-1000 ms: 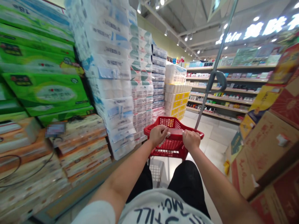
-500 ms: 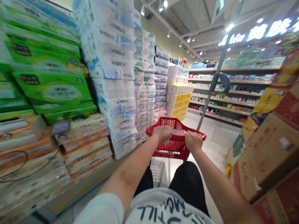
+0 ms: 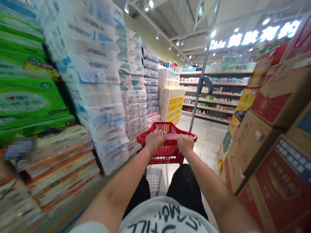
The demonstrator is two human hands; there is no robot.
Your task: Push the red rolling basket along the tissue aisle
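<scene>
In front of me is a red plastic shopping cart with a perforated basket. My left hand is wrapped round the left part of its handle bar, and something like a bracelet shows at that wrist or hand. My right hand grips the same handle bar farther right. Both arms stretch forward, close together. From the cart's right side rises a tall grey pole with a dark hook-like loop partway up. The inside of the basket is largely hidden behind its rim and my hands.
Tall stacks of wrapped toilet paper and green tissue packs line the left. Cardboard cartons are piled on the right. Pale floor tiles run between them towards stocked shelves at the back.
The stacks on the left have slid leftward in view and more cartons show on the right, as my view turns right and moves forward. Both hands keep their hold on the cart.
</scene>
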